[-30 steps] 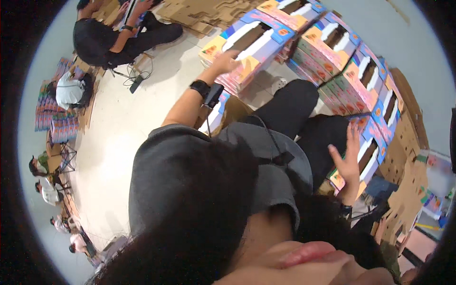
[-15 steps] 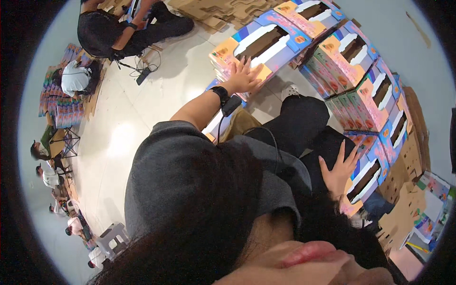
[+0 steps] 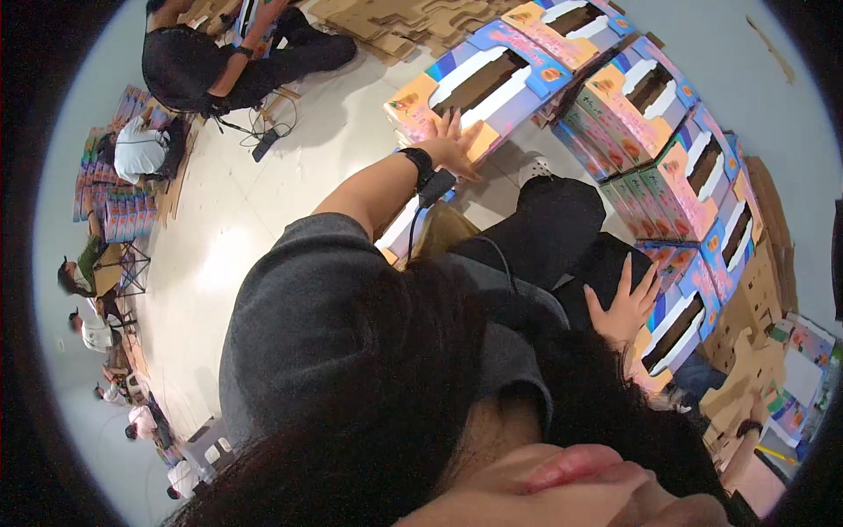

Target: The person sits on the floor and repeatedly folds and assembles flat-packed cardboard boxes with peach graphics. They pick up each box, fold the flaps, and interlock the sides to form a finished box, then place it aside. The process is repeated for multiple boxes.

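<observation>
My left hand (image 3: 451,147) lies spread, fingers apart, against the near edge of a colourful carton (image 3: 520,104), the top one of a stack. That carton is pink, blue and orange with a long cut-out in its top showing brown inside. My right hand (image 3: 626,307) rests open on my dark trouser leg (image 3: 606,272). Beside it stands a matching carton (image 3: 680,334), close to the fingers but not gripped. More cartons (image 3: 672,189) of the same print are stacked along the right.
Flat brown cardboard sheets (image 3: 395,25) lie at the far side. A person in dark clothes (image 3: 189,70) sits at the far left near a cable and small black box (image 3: 263,145). Other people work along the left beside stacked cartons (image 3: 127,211). Another person's hand (image 3: 753,422) shows at the lower right.
My left hand has slid slightly back towards the carton's near edge, its wrist turning. My right hand stays on my leg. Another person's hand has come in at the lower right.
</observation>
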`<action>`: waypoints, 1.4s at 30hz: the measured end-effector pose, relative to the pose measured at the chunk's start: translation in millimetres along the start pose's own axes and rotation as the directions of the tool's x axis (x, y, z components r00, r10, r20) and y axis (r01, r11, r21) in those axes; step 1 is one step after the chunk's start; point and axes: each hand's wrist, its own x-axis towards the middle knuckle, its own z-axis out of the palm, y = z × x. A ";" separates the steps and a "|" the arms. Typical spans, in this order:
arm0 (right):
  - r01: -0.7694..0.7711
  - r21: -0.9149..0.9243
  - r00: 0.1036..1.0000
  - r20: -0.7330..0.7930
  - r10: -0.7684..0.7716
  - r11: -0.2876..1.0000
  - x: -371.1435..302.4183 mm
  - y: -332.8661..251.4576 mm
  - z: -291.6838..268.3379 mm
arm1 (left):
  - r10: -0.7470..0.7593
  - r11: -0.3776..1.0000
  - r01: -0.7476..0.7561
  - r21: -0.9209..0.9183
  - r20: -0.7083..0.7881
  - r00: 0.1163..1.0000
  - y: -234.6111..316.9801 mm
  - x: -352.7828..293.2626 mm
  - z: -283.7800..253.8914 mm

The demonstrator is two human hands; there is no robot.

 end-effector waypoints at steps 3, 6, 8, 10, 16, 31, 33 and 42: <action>0.029 0.065 0.999 -0.047 -0.026 0.997 -2.6 2.5 -0.4 | -0.007 1.000 0.007 0.025 0.001 1.000 -0.3 -1.3 -2.2; 0.042 0.084 0.995 -0.093 -0.035 0.996 -6.1 6.0 2.9 | -0.006 0.998 0.007 0.067 -0.018 1.000 -0.1 -2.6 -5.9; 0.034 0.075 0.995 -0.101 -0.026 0.997 -9.0 9.6 6.3 | 0.005 0.998 -0.002 0.070 -0.046 0.999 -2.3 -2.6 -8.9; 0.051 0.076 0.990 -0.134 -0.041 0.996 -12.9 12.8 9.8 | 0.010 1.000 -0.011 -0.008 -0.088 0.996 -6.9 0.7 -13.3; 0.082 0.108 0.980 -0.189 -0.060 0.991 -17.8 21.5 13.0 | -0.062 0.958 -0.095 -0.272 -0.515 0.855 -46.8 -21.5 -2.7; 0.158 0.604 0.942 -0.330 0.065 0.781 15.8 -8.6 -13.5 | -0.059 0.399 -0.130 -0.908 -0.167 0.984 -67.8 -145.6 68.4; 0.195 0.640 0.943 -0.331 0.037 0.743 20.1 -23.4 -19.8 | -0.049 0.254 -0.055 -0.966 -0.069 0.996 -59.4 -142.8 80.6; -0.038 0.999 0.985 0.043 -0.167 0.034 71.5 -129.9 -3.1 | -0.396 -0.111 0.001 -0.994 0.045 0.917 -91.6 -75.8 98.2</action>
